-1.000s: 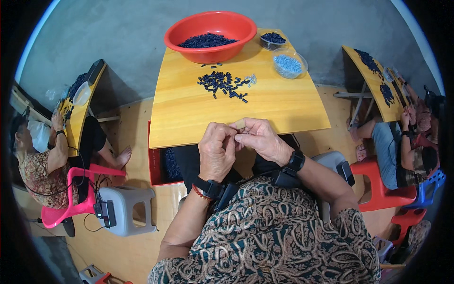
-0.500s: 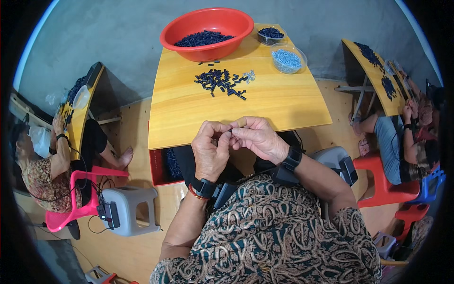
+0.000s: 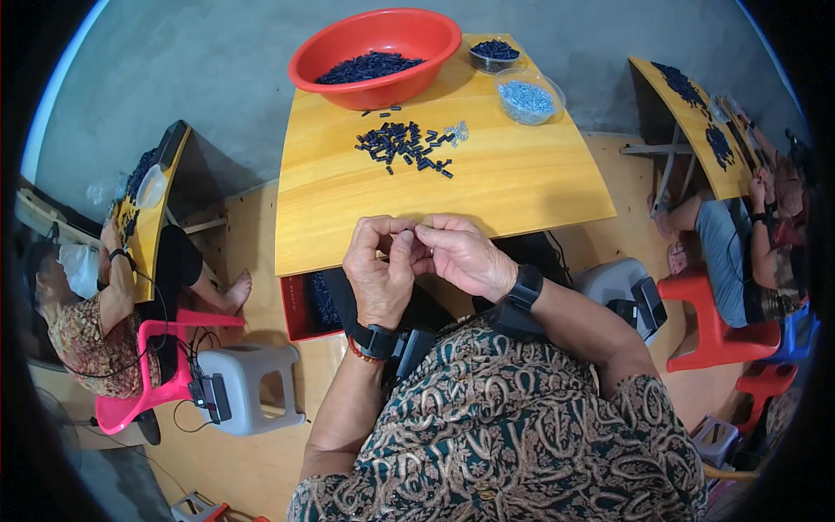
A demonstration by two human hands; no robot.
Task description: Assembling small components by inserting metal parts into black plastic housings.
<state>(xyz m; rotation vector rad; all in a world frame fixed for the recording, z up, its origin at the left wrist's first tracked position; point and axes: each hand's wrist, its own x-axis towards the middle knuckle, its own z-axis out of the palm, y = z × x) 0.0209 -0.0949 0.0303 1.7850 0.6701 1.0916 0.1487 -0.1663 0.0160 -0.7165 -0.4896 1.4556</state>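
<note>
My left hand point(image 3: 380, 265) and my right hand point(image 3: 467, 257) meet at the table's near edge. Both are closed, thumbs and forefingers pinched together around a small dark piece point(image 3: 410, 230) that the fingertips mostly hide. Beyond them, a loose pile of short black tube-like pieces point(image 3: 389, 143) lies on the yellow wooden table point(image 3: 348, 200). Small clear or silvery bits point(image 3: 457, 132) are scattered at the pile's right side.
At the back stand a red basin point(image 3: 304, 76) of dark pieces, a tub of black pieces point(image 3: 494, 50) and a clear tub of pale blue bits point(image 3: 527, 100). A red box point(image 3: 291, 309) sits below the table. People work at tables point(image 3: 152, 226) on both sides.
My hands have shifted slightly left, still pinched together, and the dark piece between them shows less. The whole view has tilted a little; the pile looks the same.
</note>
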